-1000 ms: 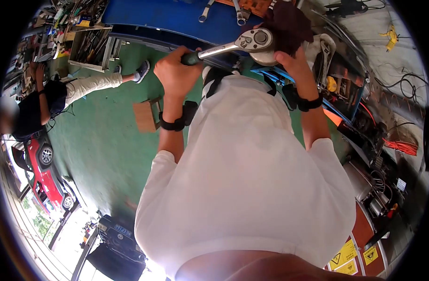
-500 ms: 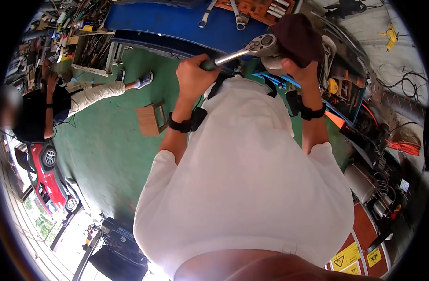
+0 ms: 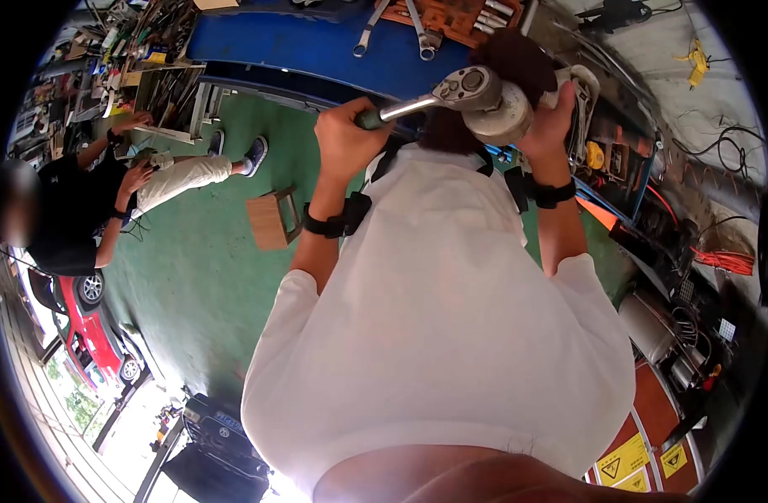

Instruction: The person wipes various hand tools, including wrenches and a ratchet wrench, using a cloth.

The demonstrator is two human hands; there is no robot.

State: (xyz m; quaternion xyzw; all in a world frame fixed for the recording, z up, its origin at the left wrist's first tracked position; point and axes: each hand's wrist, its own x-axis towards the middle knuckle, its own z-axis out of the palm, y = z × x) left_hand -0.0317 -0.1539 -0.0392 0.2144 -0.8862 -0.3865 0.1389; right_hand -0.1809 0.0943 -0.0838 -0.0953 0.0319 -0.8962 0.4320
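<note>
My left hand (image 3: 347, 139) is wrapped round the dark green handle of a ratchet wrench (image 3: 409, 106). The wrench's round silver head lies on top of a cylindrical metal part (image 3: 499, 117). At the right, my right hand (image 3: 548, 126) grips this part from its side, thumb raised. A dark maroon cloth (image 3: 518, 63) bunches behind the part and beside my right fingers, and more dark cloth hangs below the wrench head.
Two combination wrenches (image 3: 368, 33) and an orange socket case (image 3: 459, 18) lie on the blue bench (image 3: 275, 46). A wooden stool (image 3: 269, 221) stands on the green floor. At the left a co-worker (image 3: 74, 197) stands near a tool shelf (image 3: 168, 96).
The metal part has come into fuller view as the cloth shifted behind and below it. My right hand has moved slightly up and right. The co-worker's arms have moved.
</note>
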